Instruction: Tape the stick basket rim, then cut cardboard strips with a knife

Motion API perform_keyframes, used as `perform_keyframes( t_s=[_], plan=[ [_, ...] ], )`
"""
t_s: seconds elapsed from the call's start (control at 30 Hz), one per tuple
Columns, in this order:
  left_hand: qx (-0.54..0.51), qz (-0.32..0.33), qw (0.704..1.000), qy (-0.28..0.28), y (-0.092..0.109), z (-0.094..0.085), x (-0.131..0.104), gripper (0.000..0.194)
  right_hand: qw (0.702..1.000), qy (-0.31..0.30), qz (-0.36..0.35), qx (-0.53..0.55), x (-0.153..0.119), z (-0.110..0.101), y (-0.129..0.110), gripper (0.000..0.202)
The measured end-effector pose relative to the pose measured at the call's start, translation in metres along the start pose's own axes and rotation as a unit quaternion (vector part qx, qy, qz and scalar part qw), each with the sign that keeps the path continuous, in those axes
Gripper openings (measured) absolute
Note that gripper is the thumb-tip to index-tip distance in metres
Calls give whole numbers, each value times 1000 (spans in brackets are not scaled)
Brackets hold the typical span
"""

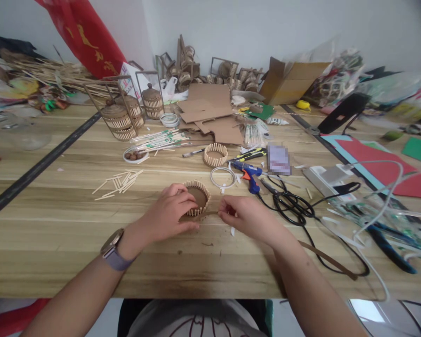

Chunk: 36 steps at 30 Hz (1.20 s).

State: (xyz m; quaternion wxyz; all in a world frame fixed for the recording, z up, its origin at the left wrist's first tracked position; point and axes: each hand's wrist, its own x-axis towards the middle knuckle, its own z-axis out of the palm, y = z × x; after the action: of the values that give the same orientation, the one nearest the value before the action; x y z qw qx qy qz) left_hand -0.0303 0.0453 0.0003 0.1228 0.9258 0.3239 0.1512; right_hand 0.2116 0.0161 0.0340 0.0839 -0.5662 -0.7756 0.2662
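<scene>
A round basket of short wooden pegs on a brown base (197,195) lies on the table in front of me. My left hand (171,210) holds its left side, fingers over the rim and thumb along the near side. A thin brown strip (208,214) runs along the basket's near side to my right hand (233,213), which pinches it just right of the basket. The strip's other end (331,260) shows beyond my right forearm. A second peg ring (215,155) and a pale hoop (222,177) lie behind the basket.
A blue glue gun (249,174), black scissors (289,201), a yellow-black cutter (250,154) and cables lie to the right. Loose sticks (121,182) and a bowl of nuts (135,154) are at the left. Cardboard (210,103) and finished lidded baskets (117,121) stand farther back.
</scene>
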Motion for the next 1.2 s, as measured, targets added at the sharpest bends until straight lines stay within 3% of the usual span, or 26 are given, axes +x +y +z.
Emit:
perform_keyframes(
  t_s=[0.53, 1.2],
  plan=[
    [-7, -14, 1000, 21, 4, 5, 1, 17, 999, 16, 0, -30, 1, 4, -1, 8],
    [-13, 0, 1000, 23, 2, 6, 1, 13, 998, 22, 10, -57, 0, 3, -5, 10]
  ],
)
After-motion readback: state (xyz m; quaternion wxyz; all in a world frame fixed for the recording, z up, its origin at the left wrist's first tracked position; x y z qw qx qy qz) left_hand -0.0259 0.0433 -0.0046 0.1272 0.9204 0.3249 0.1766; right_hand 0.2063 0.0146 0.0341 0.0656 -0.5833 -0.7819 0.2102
